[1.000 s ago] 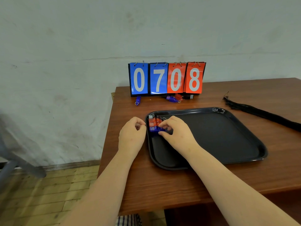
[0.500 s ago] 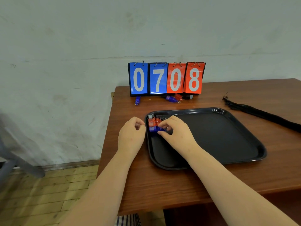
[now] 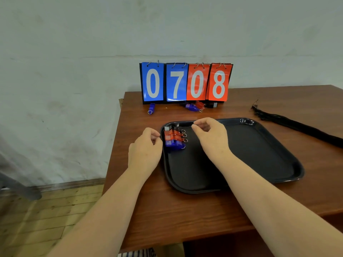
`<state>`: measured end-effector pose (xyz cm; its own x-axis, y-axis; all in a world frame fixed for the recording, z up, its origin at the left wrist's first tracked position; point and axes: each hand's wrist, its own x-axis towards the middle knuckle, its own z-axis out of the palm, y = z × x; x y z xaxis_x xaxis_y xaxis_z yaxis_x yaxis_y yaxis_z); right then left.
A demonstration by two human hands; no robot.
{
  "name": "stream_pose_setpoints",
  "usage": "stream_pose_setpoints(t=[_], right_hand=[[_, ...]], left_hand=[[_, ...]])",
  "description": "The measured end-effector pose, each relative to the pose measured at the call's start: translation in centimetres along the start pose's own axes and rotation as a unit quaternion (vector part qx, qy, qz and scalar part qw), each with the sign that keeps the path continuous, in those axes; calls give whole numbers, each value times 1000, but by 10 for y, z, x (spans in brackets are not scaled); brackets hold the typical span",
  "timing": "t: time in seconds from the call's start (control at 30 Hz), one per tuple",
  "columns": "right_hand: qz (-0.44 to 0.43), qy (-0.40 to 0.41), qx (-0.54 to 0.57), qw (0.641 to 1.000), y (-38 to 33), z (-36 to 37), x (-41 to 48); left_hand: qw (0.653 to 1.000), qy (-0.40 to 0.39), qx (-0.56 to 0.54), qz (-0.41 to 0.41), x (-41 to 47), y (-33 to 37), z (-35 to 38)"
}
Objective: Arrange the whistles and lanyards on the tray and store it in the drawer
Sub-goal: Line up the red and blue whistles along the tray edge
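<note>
A black tray lies on the wooden table. In its far left corner a row of whistles is lined up: a black one, red ones and a blue one nearest me. My right hand hovers above the tray just right of the row, fingers loosely curled with nothing in them. My left hand rests at the tray's left rim, fingers curled and empty. More whistles lie by the scoreboard: a blue one, another blue one, a red and a black one. A bundle of black lanyards lies right of the tray.
A flip scoreboard reading 0708 stands at the table's back edge against the wall. The table's left edge runs close to my left hand, with wooden floor below. A grey object sits at the far left.
My right hand has let go of the blue whistle and lifted up and to the right, uncovering the row. My left hand has stayed at the tray's rim.
</note>
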<state>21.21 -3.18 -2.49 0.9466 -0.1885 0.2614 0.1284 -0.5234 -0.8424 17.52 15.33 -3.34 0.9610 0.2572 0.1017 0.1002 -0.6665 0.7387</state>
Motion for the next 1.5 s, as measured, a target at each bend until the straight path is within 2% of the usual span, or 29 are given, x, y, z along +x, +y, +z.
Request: stream_pose_setpoints(t=[0.23, 0.37, 0.5, 0.77, 0.97, 1.17, 1.3, 1.4, 1.5], right_hand=[[-27, 12, -107, 994, 7, 10, 67], [-67, -38, -253, 964, 8, 19, 106], [-99, -61, -303, 946, 13, 32, 123], [-45, -79, -365, 927, 10, 35, 134], [-37, -105, -267, 957, 7, 35, 117], [-5, -118, -25, 993, -14, 10, 65], [100, -171, 165, 966, -21, -8, 24], [126, -180, 216, 951, -17, -14, -3], [99, -177, 201, 959, -14, -16, -20]], left_hand=[[999, 24, -1, 38, 0, -4, 3], [999, 21, 7, 46, -1, -3, 2], [999, 26, -7, 44, -2, -4, 2], [999, 24, -13, 42, -4, 0, -1], [999, 21, -10, 40, -5, 1, -1], [1000, 15, 6, 26, -5, 2, -1], [1000, 17, 10, 19, -4, 3, -2], [1000, 18, 2, 21, -5, 3, -2], [1000, 17, 1, 19, -7, 4, -3]])
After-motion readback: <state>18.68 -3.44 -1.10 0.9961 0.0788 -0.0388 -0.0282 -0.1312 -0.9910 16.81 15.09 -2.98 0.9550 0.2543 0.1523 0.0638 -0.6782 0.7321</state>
